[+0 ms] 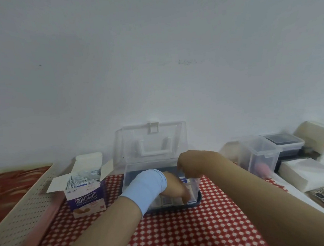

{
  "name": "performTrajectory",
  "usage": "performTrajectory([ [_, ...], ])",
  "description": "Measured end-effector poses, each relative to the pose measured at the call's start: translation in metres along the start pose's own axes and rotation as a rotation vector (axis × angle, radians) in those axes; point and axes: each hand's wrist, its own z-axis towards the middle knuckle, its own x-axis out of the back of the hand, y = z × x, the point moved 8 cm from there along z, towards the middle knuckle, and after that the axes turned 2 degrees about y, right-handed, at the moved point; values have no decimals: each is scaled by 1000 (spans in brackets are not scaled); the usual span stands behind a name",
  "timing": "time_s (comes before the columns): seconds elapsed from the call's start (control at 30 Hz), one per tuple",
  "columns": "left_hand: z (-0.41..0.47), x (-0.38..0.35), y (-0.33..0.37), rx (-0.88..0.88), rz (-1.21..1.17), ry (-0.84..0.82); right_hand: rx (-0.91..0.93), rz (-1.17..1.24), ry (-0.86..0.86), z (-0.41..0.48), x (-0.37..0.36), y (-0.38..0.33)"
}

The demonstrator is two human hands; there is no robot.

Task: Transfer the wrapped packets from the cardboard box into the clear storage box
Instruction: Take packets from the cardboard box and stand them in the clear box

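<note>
We've got both hands down in the clear storage box [157,174], centre of the table, lid tipped up behind it w/ the latch at top. Our left hand [175,188], blue band round the wrist, reaches in palm-down, fingers pressed together onto the wrapped packets [167,201] standing in a row along the near wall; whether it's pinching one or just tamping them, can't tell. Our right hand [190,165] hangs curled over the far right of the box interior, fingertips hidden, so grip state there: can't tell either.

More packets [82,180] sit loose and jumbled in the cardboard box [85,196], flaps open, just left of the storage box, so plenty left to move by the look of it.

Handling, as we judge it: packets are thin, paper-wrapped, v. light, a bit floppy, prob. slick against each other. Not fragile, but they'll fan out or slip if grabbed in too big a bunch. Best taken as a small stack, thumb on one flat face & fingers on the other, near the middle. The cardboard box is light too and may slide or tip when we dig in; worth steadying w/ the other hand.

Surface: red cloth w/ white dots [177,235], flat, some grip. Room is tight: perforated tray [21,209] to the left, a smaller lidded plastic container [261,153] and assorted stuff at right, plain wall close behind
</note>
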Motion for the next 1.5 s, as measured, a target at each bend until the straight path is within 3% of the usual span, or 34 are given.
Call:
performTrajectory([
  [0.13,3,1,2,-27,8,30,-42,-4,50,-5,11,1],
  [0.4,-37,22,4,-194,-39,125,-55,57,-16,-15,5,-5],
  [0.57,-78,57,-32,-235,-185,297,-30,156,135,-27,54,-4],
  [0.73,-121,86,-90,-196,-304,569,4,201,363,-42,101,-33],
  [0.83,-139,90,-125,-131,-367,723,110,347,359,-43,105,-71],
  [0.9,-144,84,-137,-97,-354,757,99,299,291,-32,93,-81],
  [1.07,-124,61,-86,-213,-281,607,-3,3,0,-10,36,-55],
  [1.17,-101,45,-50,-226,-185,448,-11,-26,-106,-13,11,-43],
  [1.33,-77,29,-38,-129,-86,303,8,-5,-170,-17,-6,-44],
  [1.5,-71,27,-35,-99,-29,234,1,73,-105,-9,-2,-38],
])
